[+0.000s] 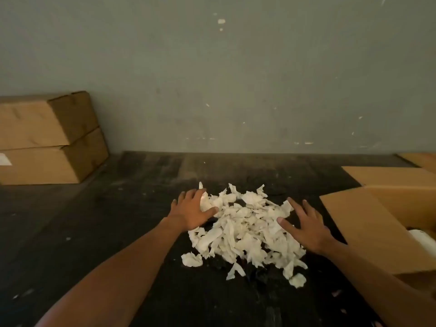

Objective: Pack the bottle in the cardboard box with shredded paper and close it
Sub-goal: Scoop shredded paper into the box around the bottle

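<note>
A heap of white shredded paper (245,230) lies on the dark table in front of me. My left hand (192,210) rests on the heap's left edge, fingers spread, holding nothing. On the right edge of the heap my right hand (306,225) lies flat with its fingers apart. An open cardboard box (368,223) stands at the right, its flaps (391,175) folded outward. Something white (422,241) shows inside the box at the frame edge; I cannot tell whether it is the bottle.
Two closed cardboard boxes (47,138) are stacked at the back left against the grey wall (236,79). The dark, scuffed table (94,232) stretches to the left and toward me. A few loose paper scraps (192,259) lie around the heap.
</note>
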Motion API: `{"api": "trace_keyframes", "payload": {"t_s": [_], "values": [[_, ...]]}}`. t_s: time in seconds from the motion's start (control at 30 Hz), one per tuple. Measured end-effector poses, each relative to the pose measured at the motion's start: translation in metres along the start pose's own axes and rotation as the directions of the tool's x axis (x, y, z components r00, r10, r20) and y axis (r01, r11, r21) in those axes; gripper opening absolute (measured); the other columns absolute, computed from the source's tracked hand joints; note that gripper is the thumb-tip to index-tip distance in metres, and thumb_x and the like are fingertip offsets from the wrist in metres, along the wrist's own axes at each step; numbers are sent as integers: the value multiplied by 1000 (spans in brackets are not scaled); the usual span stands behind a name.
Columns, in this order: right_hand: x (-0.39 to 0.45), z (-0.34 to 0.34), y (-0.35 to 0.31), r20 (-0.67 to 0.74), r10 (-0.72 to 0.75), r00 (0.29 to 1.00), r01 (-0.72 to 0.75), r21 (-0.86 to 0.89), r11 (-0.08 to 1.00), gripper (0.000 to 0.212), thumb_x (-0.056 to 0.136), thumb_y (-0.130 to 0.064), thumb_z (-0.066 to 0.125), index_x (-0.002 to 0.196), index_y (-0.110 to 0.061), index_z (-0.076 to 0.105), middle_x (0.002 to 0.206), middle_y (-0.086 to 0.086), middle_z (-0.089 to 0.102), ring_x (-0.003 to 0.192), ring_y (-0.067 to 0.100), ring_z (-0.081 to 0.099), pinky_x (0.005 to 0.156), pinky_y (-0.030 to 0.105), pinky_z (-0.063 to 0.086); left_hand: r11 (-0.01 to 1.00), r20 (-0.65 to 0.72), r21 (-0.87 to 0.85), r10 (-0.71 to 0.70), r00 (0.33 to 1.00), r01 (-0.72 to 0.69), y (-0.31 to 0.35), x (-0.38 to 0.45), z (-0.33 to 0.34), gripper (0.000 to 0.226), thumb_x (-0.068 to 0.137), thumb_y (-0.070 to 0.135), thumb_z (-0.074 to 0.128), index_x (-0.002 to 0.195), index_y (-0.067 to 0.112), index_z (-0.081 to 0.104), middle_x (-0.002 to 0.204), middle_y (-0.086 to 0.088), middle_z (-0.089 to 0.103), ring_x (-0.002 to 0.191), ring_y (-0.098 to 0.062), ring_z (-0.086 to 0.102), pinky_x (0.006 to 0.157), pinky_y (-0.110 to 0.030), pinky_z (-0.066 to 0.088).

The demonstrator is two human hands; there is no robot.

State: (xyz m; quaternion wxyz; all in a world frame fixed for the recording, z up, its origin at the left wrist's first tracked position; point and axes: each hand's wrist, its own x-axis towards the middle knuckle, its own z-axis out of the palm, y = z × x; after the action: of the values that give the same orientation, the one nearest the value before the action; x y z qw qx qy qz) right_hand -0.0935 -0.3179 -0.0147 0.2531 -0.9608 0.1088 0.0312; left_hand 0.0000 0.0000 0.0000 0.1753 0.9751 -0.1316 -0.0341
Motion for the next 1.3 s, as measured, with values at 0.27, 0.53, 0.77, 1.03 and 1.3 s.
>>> {"api": "trace_keyframes", "payload": {"t_s": [0.27,0.53,0.77,1.03,1.3], "values": [[46,33,21,78,-36,996,50,-198,979,112,51,-96,41,137,-61,-22,156,-4,-34,146,32,-22,110,72,5,997,107,3,-78,991,78,-38,35,56,121,53,99,33,152,42,-4,164,0,-10,150,-35,-8,116,-65,6],[157,74,34,354,-242,904,387,-434,814,131,42,-99,48,133,-56,-35,142,-1,-54,133,36,-43,103,77,-9,986,291,148,36,956,-82,-55,110,118,138,42,96,53,135,51,-39,149,4,-47,137,-35,-40,109,-66,-12],[208,130,50,525,-307,794,536,-366,761,114,58,-86,56,147,-53,-7,146,-8,-48,137,33,-40,108,75,-6,948,481,244,63,875,-203,-56,147,168,131,59,88,56,154,28,-12,161,-3,-25,144,-34,-30,117,-59,-8],[199,150,49,320,-319,892,436,-423,795,92,68,-78,29,137,-22,51,142,11,47,139,37,20,108,56,27,949,185,260,130,974,-176,-60,132,200,101,60,80,39,149,34,26,148,-8,34,134,-40,28,111,-56,25],[189,172,50,228,-366,902,431,-426,796,44,39,-40,95,51,-9,67,57,11,59,62,31,62,42,41,54,967,24,171,188,982,-189,-59,128,210,61,68,44,78,119,13,65,108,-10,63,90,-30,64,69,-39,58]]}}
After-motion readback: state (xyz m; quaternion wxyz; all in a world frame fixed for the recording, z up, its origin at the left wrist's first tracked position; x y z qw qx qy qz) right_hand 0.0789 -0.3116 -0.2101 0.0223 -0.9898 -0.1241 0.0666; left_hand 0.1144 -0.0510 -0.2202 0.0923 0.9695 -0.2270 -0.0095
